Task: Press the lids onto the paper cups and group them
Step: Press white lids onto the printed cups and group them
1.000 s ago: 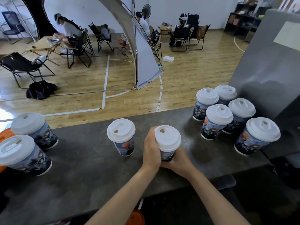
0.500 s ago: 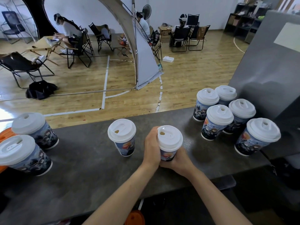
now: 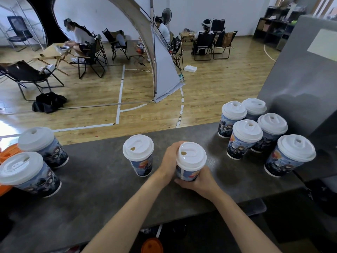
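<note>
A printed paper cup with a white lid (image 3: 191,157) stands at the middle of the dark counter (image 3: 102,189). My left hand (image 3: 169,159) wraps its left side and my right hand (image 3: 198,179) cups its base from the front right. Just to its left stands another lidded cup (image 3: 139,156), untouched. Several lidded cups (image 3: 246,136) are grouped at the right end, the nearest one (image 3: 291,156) largest in view. Two more lidded cups (image 3: 42,145) (image 3: 27,172) stand at the far left.
A grey panel (image 3: 299,73) rises behind the right-hand group. Orange objects (image 3: 7,154) lie at the counter's left edge, and an orange lid (image 3: 151,245) shows below the front edge. Beyond the counter is a wooden floor with chairs, a tent and seated people.
The cup between my hands has shifted slightly to the right along with both hands. The other cups have not moved.
</note>
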